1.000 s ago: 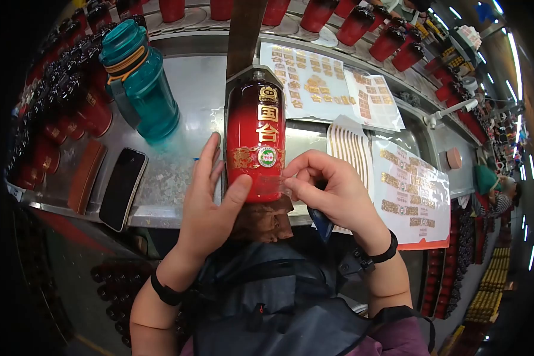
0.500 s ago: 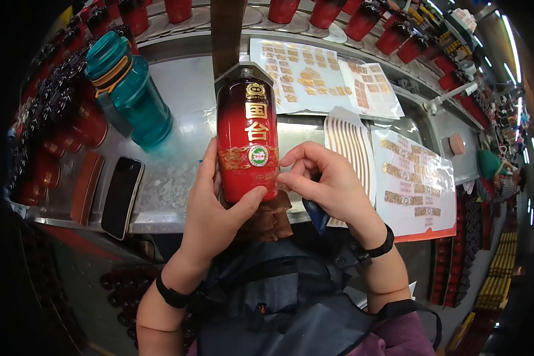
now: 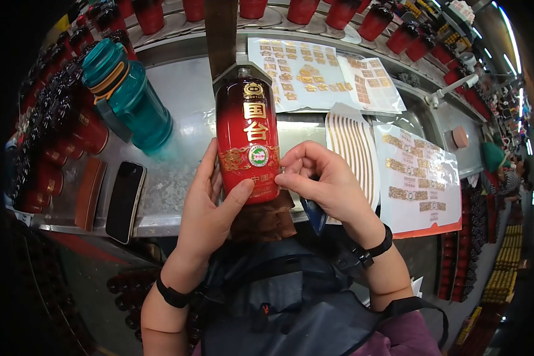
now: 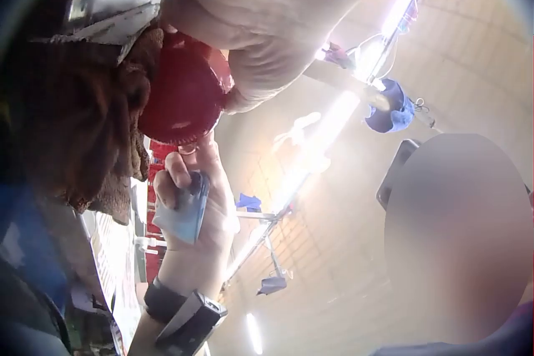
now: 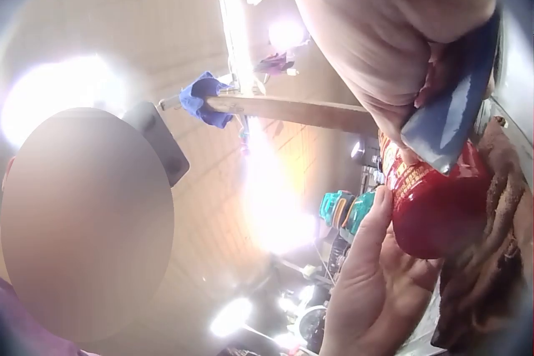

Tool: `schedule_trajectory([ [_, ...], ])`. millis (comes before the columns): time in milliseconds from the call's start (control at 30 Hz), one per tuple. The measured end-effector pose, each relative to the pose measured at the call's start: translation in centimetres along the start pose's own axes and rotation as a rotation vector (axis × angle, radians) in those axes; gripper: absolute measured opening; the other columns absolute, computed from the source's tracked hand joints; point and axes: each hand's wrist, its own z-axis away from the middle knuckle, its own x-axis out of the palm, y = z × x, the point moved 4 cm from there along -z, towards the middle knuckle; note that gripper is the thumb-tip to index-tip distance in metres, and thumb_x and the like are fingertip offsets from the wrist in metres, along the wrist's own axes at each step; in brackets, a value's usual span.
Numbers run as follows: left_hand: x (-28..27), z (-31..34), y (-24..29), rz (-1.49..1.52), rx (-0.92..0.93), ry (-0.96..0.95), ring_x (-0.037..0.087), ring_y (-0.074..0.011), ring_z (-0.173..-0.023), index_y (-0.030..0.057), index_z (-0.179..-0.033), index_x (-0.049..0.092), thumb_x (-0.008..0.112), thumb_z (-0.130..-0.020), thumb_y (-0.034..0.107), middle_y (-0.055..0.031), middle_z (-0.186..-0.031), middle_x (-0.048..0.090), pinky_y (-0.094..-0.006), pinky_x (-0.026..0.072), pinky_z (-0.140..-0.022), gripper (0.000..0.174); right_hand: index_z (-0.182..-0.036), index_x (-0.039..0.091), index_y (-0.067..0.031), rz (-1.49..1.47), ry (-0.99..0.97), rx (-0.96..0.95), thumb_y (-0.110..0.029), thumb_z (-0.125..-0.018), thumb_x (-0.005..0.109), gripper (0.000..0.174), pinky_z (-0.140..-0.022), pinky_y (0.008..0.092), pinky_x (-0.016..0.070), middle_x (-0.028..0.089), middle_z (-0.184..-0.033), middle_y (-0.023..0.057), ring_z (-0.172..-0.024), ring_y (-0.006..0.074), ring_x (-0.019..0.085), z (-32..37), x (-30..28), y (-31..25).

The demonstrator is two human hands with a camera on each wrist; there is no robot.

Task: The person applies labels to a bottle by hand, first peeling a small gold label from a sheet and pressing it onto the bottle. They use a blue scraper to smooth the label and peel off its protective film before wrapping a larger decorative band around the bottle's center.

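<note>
A red bottle (image 3: 247,139) with a dark top and gold characters lies tilted back, its neck away from me. My left hand (image 3: 206,204) holds its lower left side, thumb on the front and fingers along the side. Faint small lettering (image 3: 261,180) shows low on the front, below a gold band with a round green-and-white emblem. My right hand (image 3: 332,187) has thumb and forefinger together at the bottle's lower right edge. Its other fingers curl round a flat blue scraper (image 5: 450,126), also seen in the left wrist view. Under the base is a brown cloth (image 3: 264,221).
Left on the metal bench stand a teal water bottle (image 3: 137,107), a phone (image 3: 125,202) and many red bottles (image 3: 89,127). Decal sheets (image 3: 418,184) and a striped sheet (image 3: 351,154) lie right. A dark post (image 3: 221,35) rises behind; bottles line the conveyor (image 3: 273,19).
My left hand has closed in around the bottle, and its thumb has shifted left. The right fingertips stay by the lower right edge. The small lettering on the front now shows more clearly.
</note>
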Motion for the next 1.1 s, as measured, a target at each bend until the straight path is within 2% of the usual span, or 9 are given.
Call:
schedule_trajectory([
  [233, 0.1, 0.0, -0.2, -0.003, 0.013, -0.031, 0.043, -0.0232, -0.138, -0.0076, -0.156, 0.011, 0.067, -0.095, 0.005, -0.0202, -0.152, 0.038, -0.0362, 0.0383, -0.113, 0.084, -0.106, 0.062, -0.0015, -0.174, -0.006, 0.031, -0.006, -0.090, 0.075, 0.021, -0.060, 0.0146, 0.0392, 0.062, -0.083, -0.0041, -0.068, -0.0013, 0.050, 0.1, 0.2, 0.3],
  [533, -1.1, -0.4, 0.2, -0.025, -0.035, -0.046, 0.041, -0.0237, -0.139, -0.0070, -0.157, 0.010, 0.065, -0.096, 0.007, -0.0206, -0.154, 0.034, -0.0362, 0.0364, -0.114, 0.083, -0.109, 0.061, -0.0018, -0.198, -0.019, 0.066, -0.005, -0.091, 0.074, 0.022, -0.060, 0.0140, 0.0394, 0.062, -0.083, -0.0049, -0.069, -0.0017, 0.052, -0.1, 0.7, 0.1],
  [600, -1.9, -0.5, 0.7, -0.107, 0.114, 0.117, 0.050, -0.0228, -0.131, -0.0039, -0.154, 0.030, 0.069, -0.092, 0.006, -0.0211, -0.148, 0.045, -0.0340, 0.0411, -0.109, 0.073, -0.108, 0.061, -0.0019, -0.186, -0.024, 0.072, -0.005, -0.091, 0.074, 0.022, -0.060, 0.0140, 0.0393, 0.062, -0.082, -0.0052, -0.068, -0.0017, 0.052, 0.1, 0.5, -0.3],
  [633, -2.2, -0.6, 1.5, -0.108, 0.114, 0.117, 0.050, -0.0228, -0.131, -0.0039, -0.154, 0.030, 0.069, -0.092, 0.006, -0.0211, -0.148, 0.045, -0.0340, 0.0411, -0.109, 0.073, -0.108, 0.061, -0.0020, -0.175, -0.027, 0.079, -0.006, -0.090, 0.074, 0.022, -0.060, 0.0140, 0.0391, 0.062, -0.082, -0.0054, -0.068, -0.0016, 0.052, 0.2, 0.4, -0.4],
  [700, -1.8, -0.9, 5.2, -0.935, 0.391, 0.057, 0.061, -0.0254, -0.116, -0.0005, -0.137, 0.057, 0.075, -0.084, 0.004, -0.0189, -0.134, 0.059, -0.0345, 0.0472, -0.099, 0.057, -0.108, 0.061, -0.0020, -0.173, -0.035, 0.083, -0.006, -0.090, 0.074, 0.022, -0.060, 0.0143, 0.0390, 0.062, -0.082, -0.0055, -0.068, -0.0016, 0.051, 0.1, 0.3, -0.3],
  [833, -0.3, -1.6, 7.1, -1.103, 0.524, -0.087, 0.059, -0.0293, -0.124, 0.0035, -0.125, 0.067, 0.077, -0.079, 0.003, -0.0163, -0.136, 0.061, -0.0376, 0.0453, -0.105, 0.047, -0.107, 0.061, -0.0017, -0.183, -0.046, 0.050, -0.006, -0.090, 0.074, 0.023, -0.059, 0.0151, 0.0385, 0.061, -0.080, -0.0057, -0.067, -0.0016, 0.050, -0.3, 0.5, 0.0],
  [933, 0.3, -1.7, 7.4, -1.187, 0.545, -0.134, 0.061, -0.0318, -0.118, 0.0043, -0.121, 0.068, 0.080, -0.075, 0.004, -0.0155, -0.132, 0.064, -0.0374, 0.0480, -0.100, 0.047, -0.107, 0.061, -0.0016, -0.150, -0.049, 0.039, -0.007, -0.090, 0.074, 0.022, -0.059, 0.0154, 0.0385, 0.061, -0.080, -0.0056, -0.067, -0.0016, 0.050, 0.0, 0.6, -0.2],
  [1000, 0.3, -2.0, 7.9, -1.290, 0.629, -0.164, 0.064, -0.0315, -0.108, 0.0046, -0.120, 0.068, 0.081, -0.074, 0.006, -0.0141, -0.128, 0.065, -0.0364, 0.0519, -0.092, 0.048, -0.107, 0.061, -0.0013, -0.158, -0.047, 0.064, -0.007, -0.090, 0.074, 0.022, -0.059, 0.0154, 0.0387, 0.061, -0.081, -0.0054, -0.067, -0.0014, 0.050, 0.0, 0.6, -0.2],
  [1100, 1.1, -1.9, 8.4, -1.377, 0.614, -0.180, 0.066, -0.0305, -0.098, 0.0045, -0.118, 0.069, 0.082, -0.073, 0.008, -0.0127, -0.122, 0.068, -0.0361, 0.0542, -0.083, 0.048, -0.109, 0.061, -0.0006, -0.183, -0.060, 0.108, -0.007, -0.091, 0.073, 0.023, -0.060, 0.0153, 0.0392, 0.061, -0.082, -0.0052, -0.068, -0.0009, 0.050, 0.6, 0.3, -0.4],
])
